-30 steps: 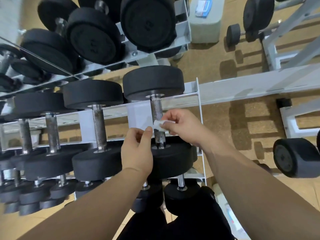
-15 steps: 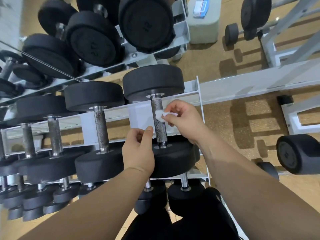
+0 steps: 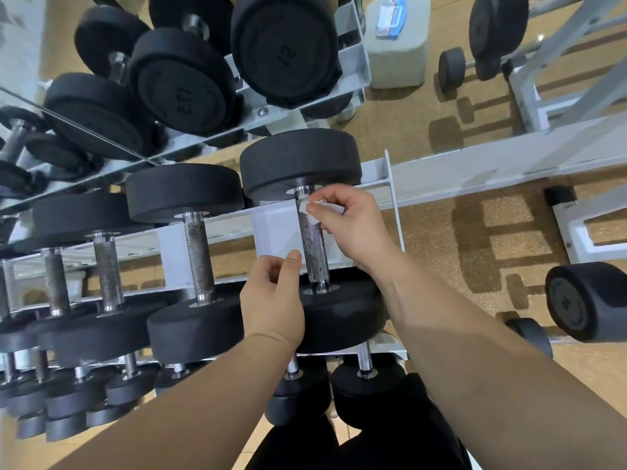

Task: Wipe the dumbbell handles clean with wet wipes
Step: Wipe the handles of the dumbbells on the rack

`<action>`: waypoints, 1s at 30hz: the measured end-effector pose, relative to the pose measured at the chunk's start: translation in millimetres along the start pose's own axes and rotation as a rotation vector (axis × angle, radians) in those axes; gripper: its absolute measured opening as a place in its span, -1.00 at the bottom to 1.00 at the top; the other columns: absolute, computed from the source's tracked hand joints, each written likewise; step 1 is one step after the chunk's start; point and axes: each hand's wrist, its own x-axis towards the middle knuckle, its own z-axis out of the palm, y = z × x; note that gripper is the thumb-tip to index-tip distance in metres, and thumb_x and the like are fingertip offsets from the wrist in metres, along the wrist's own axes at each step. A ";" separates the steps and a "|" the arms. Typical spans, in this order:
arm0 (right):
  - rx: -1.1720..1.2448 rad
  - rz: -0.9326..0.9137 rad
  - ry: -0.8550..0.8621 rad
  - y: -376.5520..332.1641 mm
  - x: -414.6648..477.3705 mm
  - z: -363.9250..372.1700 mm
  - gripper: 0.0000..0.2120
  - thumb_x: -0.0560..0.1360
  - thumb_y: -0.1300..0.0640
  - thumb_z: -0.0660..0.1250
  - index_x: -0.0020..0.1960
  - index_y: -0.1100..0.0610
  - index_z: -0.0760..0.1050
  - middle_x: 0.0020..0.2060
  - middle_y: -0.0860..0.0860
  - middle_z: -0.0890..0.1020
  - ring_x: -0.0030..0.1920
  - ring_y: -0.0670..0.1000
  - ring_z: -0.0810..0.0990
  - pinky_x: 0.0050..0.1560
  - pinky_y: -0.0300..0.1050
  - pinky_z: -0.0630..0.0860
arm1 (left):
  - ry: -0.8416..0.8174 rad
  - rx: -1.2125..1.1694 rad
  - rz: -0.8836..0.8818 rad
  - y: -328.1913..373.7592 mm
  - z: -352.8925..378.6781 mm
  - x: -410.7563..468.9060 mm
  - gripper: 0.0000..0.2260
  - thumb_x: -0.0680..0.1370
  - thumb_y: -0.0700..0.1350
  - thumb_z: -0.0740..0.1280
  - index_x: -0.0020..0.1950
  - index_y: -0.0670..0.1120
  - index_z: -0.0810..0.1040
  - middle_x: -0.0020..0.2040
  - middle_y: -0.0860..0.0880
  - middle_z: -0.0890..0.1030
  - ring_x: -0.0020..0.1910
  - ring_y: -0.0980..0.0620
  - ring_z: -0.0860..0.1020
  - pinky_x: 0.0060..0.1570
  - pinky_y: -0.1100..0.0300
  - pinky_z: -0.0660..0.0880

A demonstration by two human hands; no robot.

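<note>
Two hands met at the end dumbbell on the rack (image 3: 390,184). The right hand (image 3: 353,225) pinched a wet wipe (image 3: 314,208) against the top of the dumbbell handle (image 3: 314,249). The left hand (image 3: 274,296) sat curled, seemingly empty, beside it. I judged firm, full-length, wrap-around strokes best.

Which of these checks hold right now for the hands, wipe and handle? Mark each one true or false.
The right hand pinches the wet wipe against the dumbbell handle. True.
The wet wipe is at the handle's near end. False: it is at the far end, by the far head.
The left hand is wrapped round the handle. False: it sits beside the handle, to its left.
This dumbbell is the rightmost on its tier of the rack. True.
</note>
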 end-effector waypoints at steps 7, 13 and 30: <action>-0.236 0.104 -0.323 -0.3 -19.3 -30.3 -0.99 0.50 0.23 0.47 -0.09 0.17 0.66 -0.27 -0.06 0.67 -0.36 -0.14 0.54 -0.24 -0.25 0.54 | 0.000 -0.002 0.023 -4.0 -0.8 2.1 -0.67 0.63 0.10 0.27 -0.07 -0.18 0.51 -0.08 -0.23 0.57 -0.29 0.17 0.41 -0.28 0.47 0.34; -0.026 0.041 -0.128 -2.8 7.2 -13.0 -0.87 0.54 0.27 0.39 -0.13 0.07 0.60 -0.25 -0.06 0.62 -0.33 -0.08 0.53 -0.22 -0.21 0.52 | 0.000 -0.084 -0.012 -4.6 -1.3 1.4 -0.47 0.44 0.33 0.20 -0.03 -0.14 0.55 -0.16 -0.01 0.52 -0.14 0.09 0.48 -0.10 0.27 0.39; -0.071 0.064 -0.123 -4.8 -5.1 -14.2 -0.88 0.47 0.26 0.47 -0.18 0.10 0.59 -0.39 -0.11 0.62 -0.40 -0.14 0.53 -0.27 -0.26 0.50 | 0.011 -0.048 0.011 -6.1 -0.1 1.1 -0.47 0.53 0.29 0.21 0.00 -0.19 0.53 -0.15 -0.06 0.52 -0.15 0.06 0.45 -0.12 0.24 0.38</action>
